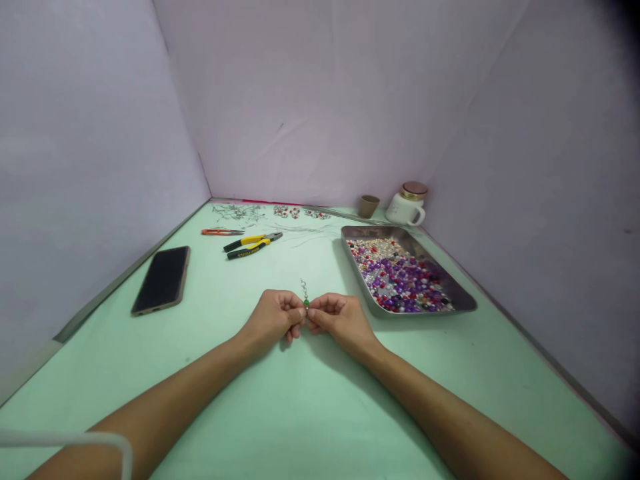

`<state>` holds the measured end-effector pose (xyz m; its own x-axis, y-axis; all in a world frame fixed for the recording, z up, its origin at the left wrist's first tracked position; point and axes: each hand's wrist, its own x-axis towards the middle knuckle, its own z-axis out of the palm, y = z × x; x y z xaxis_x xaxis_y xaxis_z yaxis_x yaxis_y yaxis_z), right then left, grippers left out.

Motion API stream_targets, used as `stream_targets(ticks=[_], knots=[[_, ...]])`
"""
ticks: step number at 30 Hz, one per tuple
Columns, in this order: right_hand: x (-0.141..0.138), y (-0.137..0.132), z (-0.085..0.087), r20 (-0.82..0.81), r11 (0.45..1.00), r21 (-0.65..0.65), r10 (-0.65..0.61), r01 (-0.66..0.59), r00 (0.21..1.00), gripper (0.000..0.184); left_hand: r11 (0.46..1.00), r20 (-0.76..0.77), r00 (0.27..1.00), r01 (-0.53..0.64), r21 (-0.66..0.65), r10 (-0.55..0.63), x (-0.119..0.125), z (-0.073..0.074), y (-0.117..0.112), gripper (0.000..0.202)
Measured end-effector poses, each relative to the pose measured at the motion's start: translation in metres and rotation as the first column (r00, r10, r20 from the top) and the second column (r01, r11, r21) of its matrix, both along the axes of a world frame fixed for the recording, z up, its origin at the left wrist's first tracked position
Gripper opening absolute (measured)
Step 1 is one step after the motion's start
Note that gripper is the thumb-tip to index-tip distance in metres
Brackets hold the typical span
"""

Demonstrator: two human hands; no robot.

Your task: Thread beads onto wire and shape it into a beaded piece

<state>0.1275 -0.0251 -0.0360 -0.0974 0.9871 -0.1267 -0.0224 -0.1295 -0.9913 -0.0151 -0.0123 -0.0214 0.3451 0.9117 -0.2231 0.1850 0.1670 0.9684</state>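
Note:
My left hand (281,316) and my right hand (341,321) meet above the middle of the table, thumbs and fingers pinched together. Between their fingertips is a beaded wire (307,302) with a green bead and smaller beads on it. Its twisted, silvery upper end sticks up past my fingers. The lower part is hidden by the fingertips. Both hands are closed on this small piece.
A metal tray (463,298) of mixed beads lies to the right. Pliers (254,245), thread snips (223,233) and a phone (161,280) are left. Behind are wire pieces (240,213), red-and-clear beadwork (287,212), a brown cup (369,207) and a lidded white mug (404,208).

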Motion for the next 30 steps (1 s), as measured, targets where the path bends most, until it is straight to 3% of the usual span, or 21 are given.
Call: stream_targets(ticks=[24, 30], knots=[[0.0049, 0.0015, -0.0041, -0.118, 0.997, -0.051, 0.05, -0.057, 0.992, 0.022, 0.997, -0.139, 0.989, 0.062, 0.043, -0.056, -0.0021, -0.0023, -0.0018, 0.006], [0.0034, 0.0018, 0.001, -0.113, 0.997, -0.068, 0.023, -0.031, 0.993, 0.028, 0.986, -0.186, 0.983, 0.041, 0.161, -0.01, 0.0002, -0.0003, -0.001, 0.007]])
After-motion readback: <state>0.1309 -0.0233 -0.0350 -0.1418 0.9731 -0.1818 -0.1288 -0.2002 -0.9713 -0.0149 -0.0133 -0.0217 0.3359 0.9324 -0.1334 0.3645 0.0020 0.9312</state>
